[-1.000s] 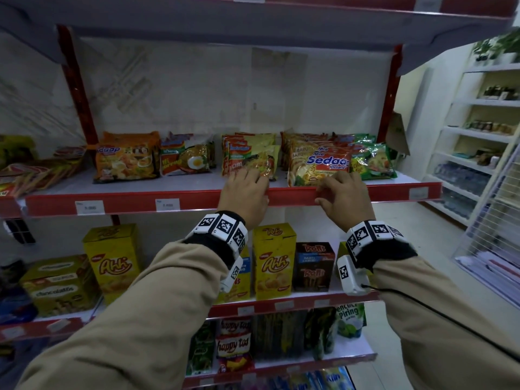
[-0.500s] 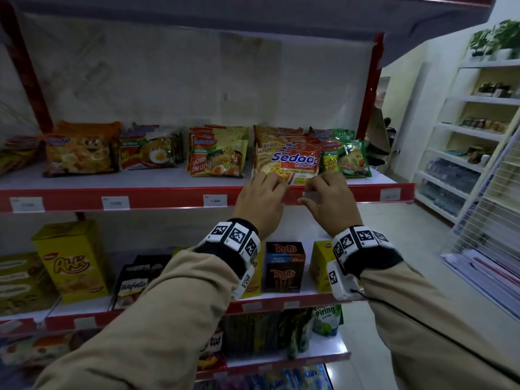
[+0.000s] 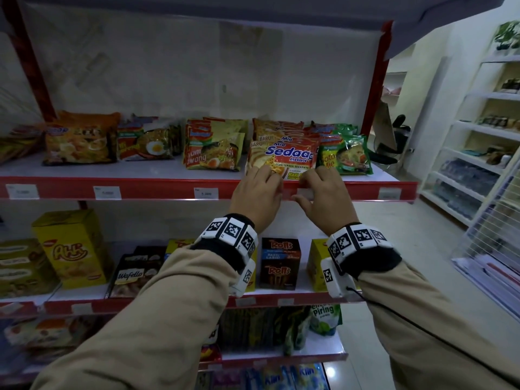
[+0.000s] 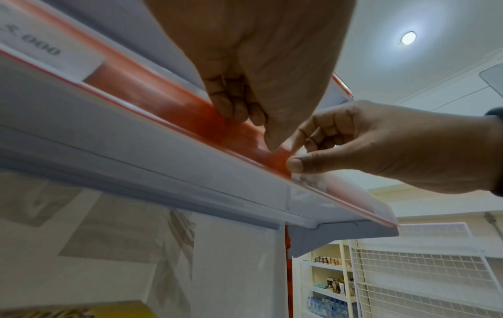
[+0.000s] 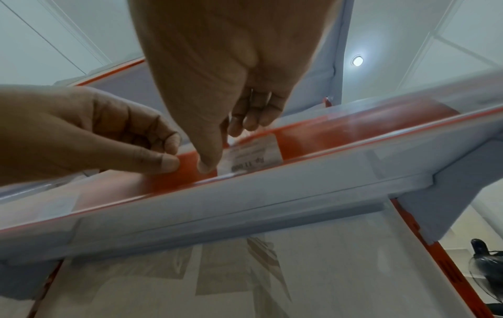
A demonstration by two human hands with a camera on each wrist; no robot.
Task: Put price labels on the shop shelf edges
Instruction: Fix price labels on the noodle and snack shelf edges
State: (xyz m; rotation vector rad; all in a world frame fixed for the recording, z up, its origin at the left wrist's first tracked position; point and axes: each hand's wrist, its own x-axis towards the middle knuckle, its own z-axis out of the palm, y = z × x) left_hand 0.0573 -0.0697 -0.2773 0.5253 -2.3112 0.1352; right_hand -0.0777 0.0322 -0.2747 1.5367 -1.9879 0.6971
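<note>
Price label between pinching right-hand fingers

In the head view the right hand covers most of the price label on the red shelf edge, and the fingertips are hidden. The label's print is blurred, perhaps "Rp 11". The far-right label is unreadable. Both wrist views crop their own hands at the top edge.
</note>
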